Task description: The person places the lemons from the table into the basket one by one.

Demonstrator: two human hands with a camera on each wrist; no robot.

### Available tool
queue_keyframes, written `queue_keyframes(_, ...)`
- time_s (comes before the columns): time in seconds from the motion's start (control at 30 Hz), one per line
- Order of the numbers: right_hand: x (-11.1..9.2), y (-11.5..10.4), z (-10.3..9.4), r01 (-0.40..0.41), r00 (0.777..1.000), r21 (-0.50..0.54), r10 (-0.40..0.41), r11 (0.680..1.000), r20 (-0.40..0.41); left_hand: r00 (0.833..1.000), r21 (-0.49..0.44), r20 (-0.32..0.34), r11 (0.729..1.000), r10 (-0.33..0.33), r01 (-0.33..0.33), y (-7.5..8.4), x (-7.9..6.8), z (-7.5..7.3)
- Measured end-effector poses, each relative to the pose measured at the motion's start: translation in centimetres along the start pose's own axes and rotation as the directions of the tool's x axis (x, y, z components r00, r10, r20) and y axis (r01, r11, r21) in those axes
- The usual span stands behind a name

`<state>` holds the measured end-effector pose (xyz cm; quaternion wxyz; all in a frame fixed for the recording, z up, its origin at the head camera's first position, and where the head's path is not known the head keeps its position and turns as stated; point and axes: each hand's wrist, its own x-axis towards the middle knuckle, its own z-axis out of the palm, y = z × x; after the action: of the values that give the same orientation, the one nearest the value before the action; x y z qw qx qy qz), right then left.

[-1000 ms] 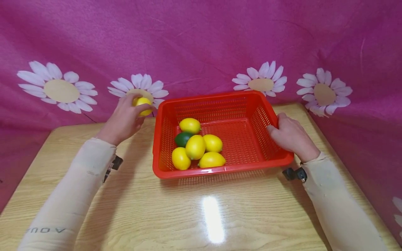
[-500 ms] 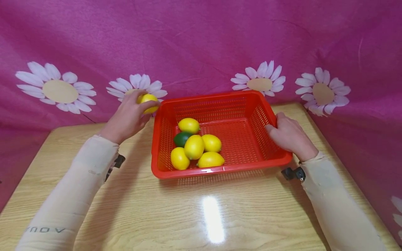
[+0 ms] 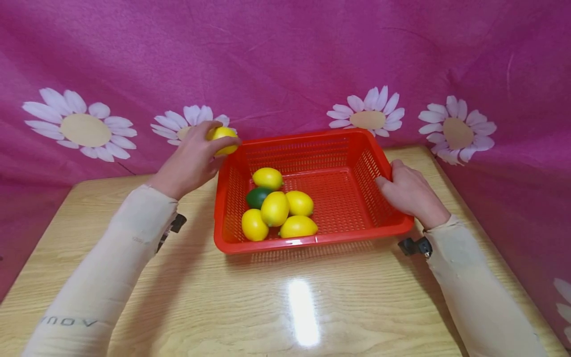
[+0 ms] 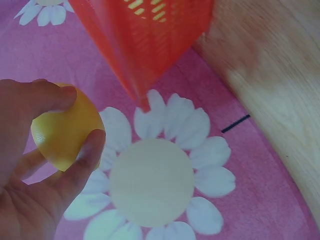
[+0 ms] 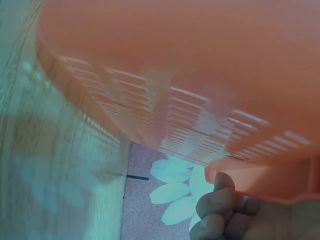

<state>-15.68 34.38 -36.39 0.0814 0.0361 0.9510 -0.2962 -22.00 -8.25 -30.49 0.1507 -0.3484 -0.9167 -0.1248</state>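
Note:
My left hand (image 3: 192, 158) grips a yellow lemon (image 3: 223, 141) at the back left corner of a red plastic basket (image 3: 312, 240). In the left wrist view the thumb and fingers curl round this lemon (image 4: 67, 127), apart from the basket's corner. Inside the basket, several yellow lemons (image 3: 275, 208) and one dark green fruit (image 3: 258, 198) of similar shape gather on the left side. My right hand (image 3: 412, 191) holds the basket's right rim, thumb on the inner side. From the right wrist view, its fingers (image 5: 220, 200) curl under the rim, below the slotted wall.
The basket is over a light wooden table (image 3: 357, 297), which shows a bright light reflection near the front. Behind the table hangs a magenta cloth (image 3: 285, 64) with large white daisies. A small black camera (image 3: 415, 246) is on the right wrist.
My left hand has carried the lemon rightward and slightly up, from beside the basket to its back left corner. The right hand keeps its hold on the rim.

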Motion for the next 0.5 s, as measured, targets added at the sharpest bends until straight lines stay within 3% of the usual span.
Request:
queue_keyframes(0.3, -0.1, -0.1, 0.0, -0.025, 0.999, 0.04, 0.024, 0.999, 0.035, 1.0, 0.004, 0.018, 1.0, -0.003, 0.003, 1.6, 1.5, -0.4)
queue_keyframes(0.5, -0.1, -0.2, 0.0, -0.024, 0.999, 0.06, 0.021, 0.998, 0.043, 1.0, -0.018, -0.022, 1.0, 0.02, -0.021, 2.5, 2.4, 0.0)
